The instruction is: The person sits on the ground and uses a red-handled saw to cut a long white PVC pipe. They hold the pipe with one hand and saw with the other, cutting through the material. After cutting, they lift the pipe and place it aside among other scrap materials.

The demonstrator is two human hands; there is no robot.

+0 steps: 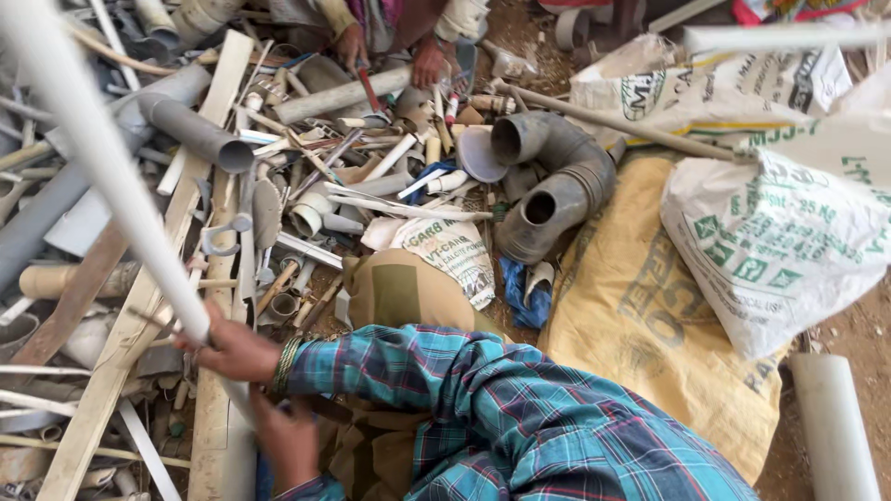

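Observation:
A long white plastic pipe (111,176) slants from the top left corner down to my hands. My right hand (234,351), with bangles on its wrist and a blue plaid sleeve behind it, is closed around the pipe low on its length. My left hand (290,443) sits just below and nearer to me, against the pipe's lower end (237,445); its grip is partly hidden. Both hands hover over a heap of cut pipe scraps (306,204).
Another person's hands (427,63) at the top work a red-handled tool (369,91) on a grey pipe (343,95). Grey elbow fittings (548,195) lie mid-frame. Wooden planks (139,306) cross the left side. Filled sacks, white (780,241) and yellow (650,325), lie on the right.

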